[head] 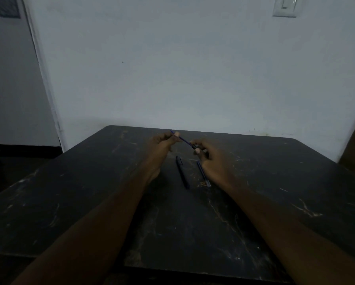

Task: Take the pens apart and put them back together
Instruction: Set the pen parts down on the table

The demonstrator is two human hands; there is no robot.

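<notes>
A thin blue pen part [184, 140] is held in the air above the far middle of the table [69, 202], slanting down from upper left to lower right. The left hand [162, 144] pinches its upper end between thumb and fingertips, a narrow grip closed on the part; the right hand [211, 159] pinches the lower, darker end the same way. Below them, on the table, a black pen [182, 173] lies pointing away from the person, and just to its right, apart from it, lies a blue pen barrel [203, 174], its far end hidden under the right hand. Behind the table stands a pale wall [193, 68] with a light switch [285, 6].
</notes>
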